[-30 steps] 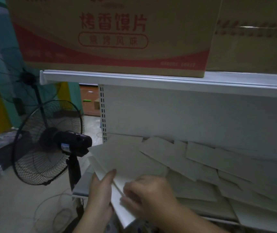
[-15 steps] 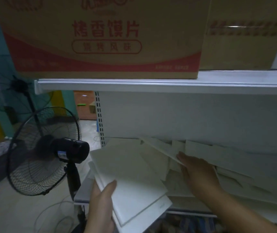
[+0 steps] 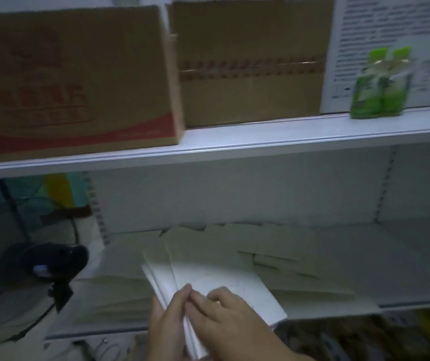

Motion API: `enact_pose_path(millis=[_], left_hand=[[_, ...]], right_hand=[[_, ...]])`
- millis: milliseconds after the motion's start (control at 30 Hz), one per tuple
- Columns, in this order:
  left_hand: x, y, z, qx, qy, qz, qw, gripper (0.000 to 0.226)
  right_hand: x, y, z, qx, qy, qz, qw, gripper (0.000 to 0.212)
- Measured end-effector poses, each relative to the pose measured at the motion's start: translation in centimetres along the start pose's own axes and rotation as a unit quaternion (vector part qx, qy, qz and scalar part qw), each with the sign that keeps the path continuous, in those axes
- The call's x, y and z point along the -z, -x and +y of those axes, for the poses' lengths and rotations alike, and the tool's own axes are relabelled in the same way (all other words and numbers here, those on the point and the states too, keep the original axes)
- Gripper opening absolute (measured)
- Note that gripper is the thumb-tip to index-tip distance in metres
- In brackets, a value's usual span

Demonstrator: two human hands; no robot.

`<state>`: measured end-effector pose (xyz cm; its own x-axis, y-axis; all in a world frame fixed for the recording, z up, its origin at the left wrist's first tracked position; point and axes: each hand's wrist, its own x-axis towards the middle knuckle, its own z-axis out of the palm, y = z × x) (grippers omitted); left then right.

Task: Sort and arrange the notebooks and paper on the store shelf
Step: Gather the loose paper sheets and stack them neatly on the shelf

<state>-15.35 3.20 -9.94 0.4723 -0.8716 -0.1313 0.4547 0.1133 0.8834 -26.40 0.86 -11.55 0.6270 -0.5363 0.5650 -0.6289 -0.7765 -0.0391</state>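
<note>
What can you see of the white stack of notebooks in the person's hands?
The stack of notebooks is white, thin and paper-like, with several layered edges showing along its left side. It is held tilted over the front of the lower shelf, above scattered pale sheets. The left hand grips its near edge, thumb on top. The right hand rests on the top cover with bent fingers; whether it pinches is unclear.

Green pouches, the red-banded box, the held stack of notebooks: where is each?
green pouches (image 3: 380, 84): head view, middle of the pair.
red-banded box (image 3: 73, 82): head view, its front face.
stack of notebooks (image 3: 223, 278): head view, bare top cover.
</note>
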Motion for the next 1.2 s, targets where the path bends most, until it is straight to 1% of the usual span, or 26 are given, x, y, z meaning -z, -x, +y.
enact_pose_path(millis=[67, 100, 133, 167, 200, 233, 267, 300, 333, 367, 400, 433, 500, 567, 633, 700, 733, 833, 900, 933, 1000, 1033, 1100, 1133, 1167, 1200], left_hand=[[-3.0, 1.3, -1.7, 0.030, 0.017, -0.039, 0.999, 0.033], [-4.6, 2.0, -2.8, 0.044, 0.025, -0.056, 0.997, 0.038], [-6.1, 2.7, -3.9, 0.054, 0.019, -0.077, 0.995, 0.042], [-7.9, 3.5, -5.0, 0.071, 0.008, -0.094, 0.993, 0.043], [-9.7, 4.5, -6.2, 0.090, -0.006, -0.114, 0.989, 0.044], [-11.5, 5.7, -7.3, 0.106, -0.028, -0.131, 0.985, 0.046], [-13.2, 7.1, -8.4, 0.109, -0.054, -0.151, 0.981, 0.047], [-14.6, 8.1, -9.6, 0.115, -0.090, -0.169, 0.975, 0.044], [-16.1, 9.0, -10.9, 0.135, -0.123, -0.181, 0.966, 0.038], [-17.6, 10.0, -12.1, 0.158, -0.154, -0.196, 0.956, 0.044], [-19.1, 10.9, -13.3, 0.187, -0.152, -0.215, 0.946, 0.052], [-20.8, 12.2, -14.1, 0.236, -0.121, -0.233, 0.936, 0.055], [-23.8, 14.3, -15.6, 0.342, -0.061, -0.266, 0.899, 0.057], [-26.1, 15.7, -17.1, 0.378, -0.026, -0.289, 0.879, 0.056], [-28.3, 16.4, -18.6, 0.365, -0.026, -0.297, 0.882, 0.050], [-30.6, 16.9, -19.9, 0.332, -0.067, -0.289, 0.895, 0.042], [-31.6, 17.0, -20.8, 0.331, -0.080, -0.286, 0.896, 0.040], [-34.4, 17.1, -23.5, 0.386, -0.075, -0.307, 0.867, 0.032], [-36.6, 16.8, -25.1, 0.412, -0.087, -0.330, 0.845, 0.029], [-38.0, 16.6, -25.7, 0.411, -0.101, -0.341, 0.840, 0.027], [-41.1, 15.4, -27.3, 0.386, -0.116, -0.350, 0.845, 0.018], [-42.9, 14.9, -27.9, 0.379, -0.121, -0.336, 0.854, 0.019], [-46.3, 14.0, -29.3, 0.374, -0.108, -0.317, 0.865, 0.017], [-47.7, 13.5, -30.3, 0.361, -0.106, -0.309, 0.874, 0.015], [-49.0, 12.8, -31.7, 0.347, -0.123, -0.298, 0.880, 0.021], [-50.2, 11.5, -33.8, 0.324, -0.140, -0.291, 0.889, 0.037]], right_hand=[[2.0, 3.4, 4.4, -0.048, 0.030, -0.015, 0.998, 0.050], [3.9, 5.3, 6.7, -0.101, 0.007, -0.010, 0.995, 0.058], [6.2, 7.2, 8.8, -0.185, -0.022, 0.038, 0.982, 0.065], [8.8, 9.2, 10.6, -0.298, -0.088, 0.046, 0.949, 0.067], [10.6, 11.5, 12.1, -0.396, -0.209, 0.047, 0.893, 0.065], [12.3, 13.7, 13.4, -0.458, -0.355, 0.048, 0.814, 0.062], [13.4, 15.8, 14.8, -0.461, -0.470, 0.053, 0.751, 0.063], [14.3, 17.9, 15.9, -0.456, -0.525, 0.042, 0.717, 0.066], [14.6, 20.2, 17.1, -0.470, -0.526, 0.049, 0.707, 0.069], [15.2, 22.3, 18.0, -0.484, -0.520, 0.070, 0.700, 0.070], [15.6, 24.3, 18.9, -0.488, -0.522, 0.101, 0.692, 0.068], [16.2, 26.1, 19.7, -0.489, -0.525, 0.129, 0.684, 0.065], [17.4, 29.3, 21.4, -0.502, -0.524, 0.161, 0.669, 0.064], [18.4, 31.7, 22.7, -0.521, -0.524, 0.168, 0.652, 0.066], [19.1, 33.4, 24.0, -0.536, -0.519, 0.165, 0.645, 0.067], [20.0, 34.6, 25.3, -0.545, -0.502, 0.150, 0.655, 0.067], [20.6, 35.0, 26.0, -0.548, -0.493, 0.140, 0.662, 0.067], [22.0, 36.3, 28.7, -0.555, -0.474, 0.132, 0.671, 0.069], [23.0, 37.0, 31.2, -0.557, -0.482, 0.128, 0.664, 0.067], [23.3, 37.5, 32.8, -0.560, -0.490, 0.129, 0.656, 0.068], [24.3, 37.9, 36.0, -0.569, -0.502, 0.138, 0.636, 0.068], [24.6, 38.0, 37.6, -0.579, -0.499, 0.141, 0.630, 0.066], [24.8, 38.1, 41.0, -0.612, -0.465, 0.156, 0.621, 0.050], [24.8, 38.0, 42.5, -0.629, -0.448, 0.163, 0.614, 0.048], [24.8, 37.9, 44.1, -0.638, -0.438, 0.164, 0.612, 0.049], [24.8, 37.8, 45.6, -0.645, -0.431, 0.162, 0.610, 0.052]])
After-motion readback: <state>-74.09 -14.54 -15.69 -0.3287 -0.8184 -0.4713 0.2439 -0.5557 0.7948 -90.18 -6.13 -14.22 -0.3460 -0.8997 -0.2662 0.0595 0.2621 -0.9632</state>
